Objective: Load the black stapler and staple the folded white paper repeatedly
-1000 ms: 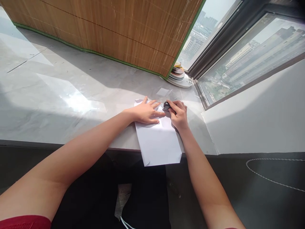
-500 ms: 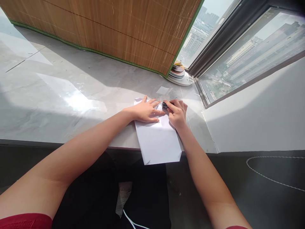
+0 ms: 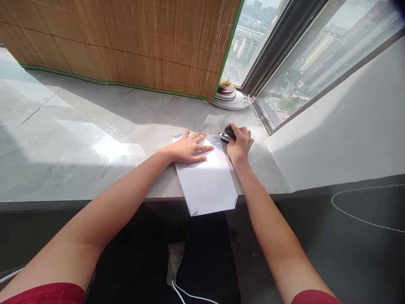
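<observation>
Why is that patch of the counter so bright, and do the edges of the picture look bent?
Head view: sun from the window throws a glaring patch on the glossy counter left of the left hand; the paper is brightly lit but readable; the right hand and its small black tool stay sharp; the wide lens bows the counter's front edge and the window frame.
</observation>
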Demonstrator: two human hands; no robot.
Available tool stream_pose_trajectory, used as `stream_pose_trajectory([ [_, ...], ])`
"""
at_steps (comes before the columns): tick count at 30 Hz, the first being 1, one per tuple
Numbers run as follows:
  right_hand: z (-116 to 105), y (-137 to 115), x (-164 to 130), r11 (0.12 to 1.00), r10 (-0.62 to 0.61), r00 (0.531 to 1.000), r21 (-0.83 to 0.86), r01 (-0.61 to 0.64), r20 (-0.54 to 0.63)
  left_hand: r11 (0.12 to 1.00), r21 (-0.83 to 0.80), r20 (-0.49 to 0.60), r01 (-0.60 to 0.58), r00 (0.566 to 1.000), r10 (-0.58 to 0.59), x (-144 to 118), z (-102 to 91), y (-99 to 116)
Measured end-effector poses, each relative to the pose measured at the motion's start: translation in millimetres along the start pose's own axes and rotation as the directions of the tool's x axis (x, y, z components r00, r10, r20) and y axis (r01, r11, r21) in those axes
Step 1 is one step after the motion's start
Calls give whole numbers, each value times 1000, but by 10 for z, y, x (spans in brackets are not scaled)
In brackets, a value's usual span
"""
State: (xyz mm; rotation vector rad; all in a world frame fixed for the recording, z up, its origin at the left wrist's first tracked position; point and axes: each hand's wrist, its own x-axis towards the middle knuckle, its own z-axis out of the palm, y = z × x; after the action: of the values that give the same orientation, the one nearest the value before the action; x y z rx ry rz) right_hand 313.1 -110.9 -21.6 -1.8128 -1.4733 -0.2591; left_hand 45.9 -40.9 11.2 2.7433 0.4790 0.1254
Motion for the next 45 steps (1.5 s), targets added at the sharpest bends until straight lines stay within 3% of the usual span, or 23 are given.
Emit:
stream_pose_trajectory([
  [5, 49, 114, 45, 994, 103, 993, 38, -102, -49, 996, 77, 9, 34, 999, -35, 5, 9, -1],
  [10, 13, 33, 71, 963, 271, 963, 0, -271, 8, 995, 87, -5, 48, 999, -48, 6, -25, 50],
  [12, -15, 1, 78, 957, 288, 957, 20, -288, 28, 992, 86, -104, 89, 991, -80, 3, -86, 93],
  [14, -41, -26, 77, 953, 298, 954, 48, -298, 24, 976, 76, -279, 206, 944, -178, -44, -168, 121],
  [17, -62, -55, 69, 948, 308, 951, 78, -307, -5, 862, -8, -446, 507, 770, -457, -280, -281, 65],
  [19, -65, -68, 68, 946, 315, 949, 88, -312, -19, 707, -64, -418, 704, 624, -660, -563, -320, -53],
  [21, -70, -80, 74, 943, 323, 946, 90, -320, -21, 543, -78, -383, 836, 478, -791, -888, -324, -197],
  [23, -92, -108, 82, 949, 308, 951, 82, -304, -35, 324, -119, -320, 939, 273, -907, -1163, -303, -314],
  [25, -147, -177, 75, 968, 246, 967, 72, -242, -64, 235, -133, -322, 963, 182, -929, -1322, -269, -372],
  [29, -338, -505, -66, 982, 123, 991, 151, -115, -48, 236, -125, -374, 964, 175, -911, -1338, -218, -359],
  [32, -421, -863, -295, 949, 80, 991, 295, -109, 109, 252, -128, -384, 959, 187, -904, -1301, -211, -360],
  [35, -347, -1175, -517, 938, 60, 965, 315, -142, 256, 256, -127, -403, 958, 187, -896, -1312, -198, -401],
  [38, -191, -1349, -617, 959, 70, 950, 241, -148, 304, 256, -126, -404, 959, 186, -896, -1334, -179, -436],
  [42, -158, -1222, -509, 954, 25, 955, 279, -111, 295, 262, -124, -406, 957, 192, -894, -1340, -165, -457],
  [45, -358, -763, -304, 973, 107, 959, 169, -155, 262, 256, -122, -401, 959, 188, -897, -1335, -164, -469],
])
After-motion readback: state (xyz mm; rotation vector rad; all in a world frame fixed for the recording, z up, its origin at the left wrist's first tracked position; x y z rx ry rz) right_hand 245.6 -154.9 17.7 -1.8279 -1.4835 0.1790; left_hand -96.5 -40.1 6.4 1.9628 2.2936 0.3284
